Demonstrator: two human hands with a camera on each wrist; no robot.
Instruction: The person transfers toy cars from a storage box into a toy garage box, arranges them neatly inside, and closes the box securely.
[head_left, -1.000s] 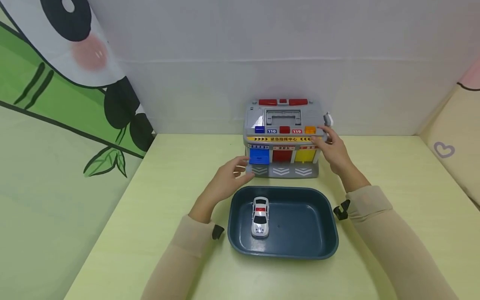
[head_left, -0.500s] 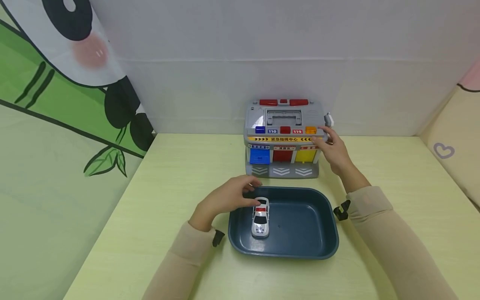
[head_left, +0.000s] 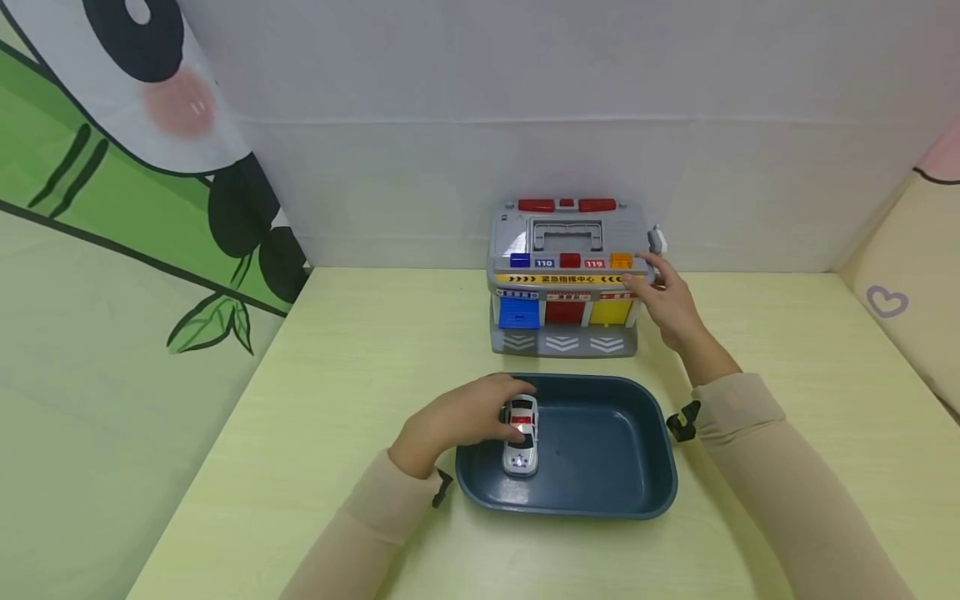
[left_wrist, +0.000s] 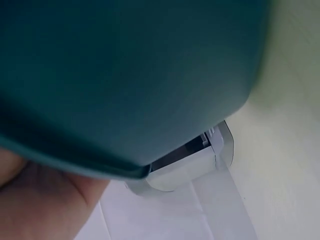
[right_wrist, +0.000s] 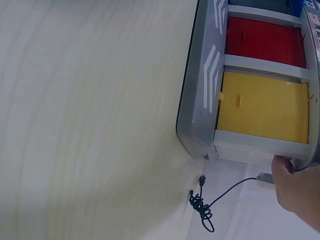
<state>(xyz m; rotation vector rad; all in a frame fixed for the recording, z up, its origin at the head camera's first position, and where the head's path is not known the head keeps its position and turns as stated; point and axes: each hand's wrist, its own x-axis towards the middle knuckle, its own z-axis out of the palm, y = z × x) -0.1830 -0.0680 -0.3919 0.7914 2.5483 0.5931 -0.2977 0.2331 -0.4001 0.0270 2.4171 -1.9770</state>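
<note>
My left hand reaches over the left rim of a dark blue tray, thumb and fingers spread above a white toy police car with a red roof bar. The car sits inside the tray, its rear partly covered by the fingers. Farther back stands a grey toy garage with blue, red and yellow doors. At its right end, my right hand grips the roof edge. The right wrist view shows that thumb bent at the edge beside the yellow door. The tray's outer wall fills most of the left wrist view.
Behind the garage rises a white cloth backdrop. A coiled black cord lies by the garage's right end, seen in the right wrist view. Everything stands on a pale yellow-green tabletop.
My left hand has left the garage's front left corner and come nearer, over the tray and the toy car. My right hand keeps its place on the garage.
</note>
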